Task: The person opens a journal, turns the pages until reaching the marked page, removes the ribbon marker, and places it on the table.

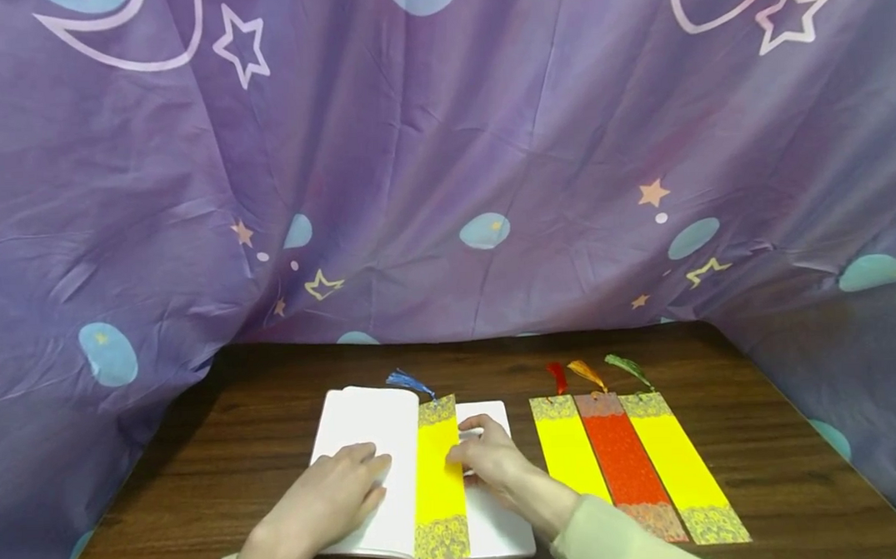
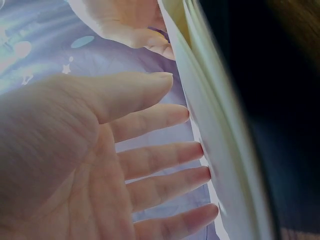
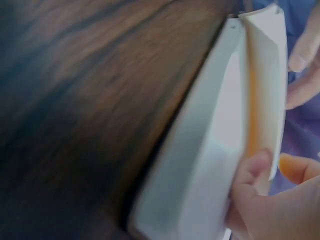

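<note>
An open notebook (image 1: 369, 433) with blank white pages lies at the front of the table. My left hand (image 1: 339, 493) rests on its left page, fingers spread and fairly straight. In the left wrist view, the fingertips (image 2: 197, 150) meet the page. A yellow bookmark (image 1: 437, 472) with patterned ends and a blue tassel (image 1: 411, 383) lies along the middle of the notebook. My right hand (image 1: 493, 461) pinches its right edge, thumb on the yellow face and fingers behind. In the right wrist view, the right hand (image 3: 275, 195) has finger and thumb on either side of the strip.
Right of the notebook, a yellow bookmark (image 1: 570, 449), a red bookmark (image 1: 625, 455) and another yellow bookmark (image 1: 681, 453) lie side by side, tassels pointing away. The dark wooden table (image 1: 223, 456) ends at a purple patterned curtain (image 1: 413, 173) behind and at the sides.
</note>
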`<state>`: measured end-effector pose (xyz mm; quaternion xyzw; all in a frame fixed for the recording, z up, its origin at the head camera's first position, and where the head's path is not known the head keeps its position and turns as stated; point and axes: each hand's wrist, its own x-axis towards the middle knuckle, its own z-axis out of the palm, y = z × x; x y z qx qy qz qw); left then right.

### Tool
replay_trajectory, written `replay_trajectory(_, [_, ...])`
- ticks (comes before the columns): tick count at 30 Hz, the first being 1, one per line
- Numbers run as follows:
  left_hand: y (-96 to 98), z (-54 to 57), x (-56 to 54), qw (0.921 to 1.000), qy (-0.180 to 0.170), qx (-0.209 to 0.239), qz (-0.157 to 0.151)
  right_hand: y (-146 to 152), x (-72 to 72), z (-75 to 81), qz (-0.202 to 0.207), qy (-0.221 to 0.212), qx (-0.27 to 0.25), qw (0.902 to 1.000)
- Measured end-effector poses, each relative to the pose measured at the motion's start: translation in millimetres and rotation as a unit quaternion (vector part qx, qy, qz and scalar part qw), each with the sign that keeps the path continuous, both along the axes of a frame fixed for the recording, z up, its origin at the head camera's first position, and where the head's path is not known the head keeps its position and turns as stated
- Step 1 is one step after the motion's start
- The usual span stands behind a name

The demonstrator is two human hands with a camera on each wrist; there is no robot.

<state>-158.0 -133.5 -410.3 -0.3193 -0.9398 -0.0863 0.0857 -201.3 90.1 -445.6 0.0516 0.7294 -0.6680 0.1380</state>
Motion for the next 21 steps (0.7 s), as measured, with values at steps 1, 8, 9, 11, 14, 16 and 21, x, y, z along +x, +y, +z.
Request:
replay_trajectory(1, [-0.3,0.1,0.1,1.0000,0.002,0.000,-0.001,-1,-0.8,-1.6,-0.005,0.005,0.000,1.0000])
replay_trajectory(8, [-2.3,0.1,0.2,0.9999,0.014,-0.001,-0.007,-4,-2.7,-7.5,-0.008,0.027,0.004,0.9996])
replay_trajectory(9, [-2.7,-0.2,0.0,0.9999,0.014,-0.002,-0.006,-3,-2.5,-7.7,-0.006,0.030,0.004,0.9995])
replay_trajectory(11, [-3.4,-0.8,-0.4,0.9999,0.011,-0.002,-0.007,-2,-2.0,-8.1,-0.003,0.036,0.005,0.9993])
replay_trajectory(14, [-3.6,-1.4,-1.2,0.9999,0.011,0.003,-0.010,3,-1.8,-7.2,-0.009,0.039,0.007,0.9992])
replay_trajectory(16, [-4.0,-1.6,-0.7,0.9998,0.012,0.007,-0.012,7,-2.0,-5.7,-0.011,0.035,0.009,0.9993])
replay_trajectory(21, [-1.6,-0.8,-1.4,0.9997,0.013,0.008,-0.017,23,-1.4,3.1,-0.015,0.027,0.001,0.9995])
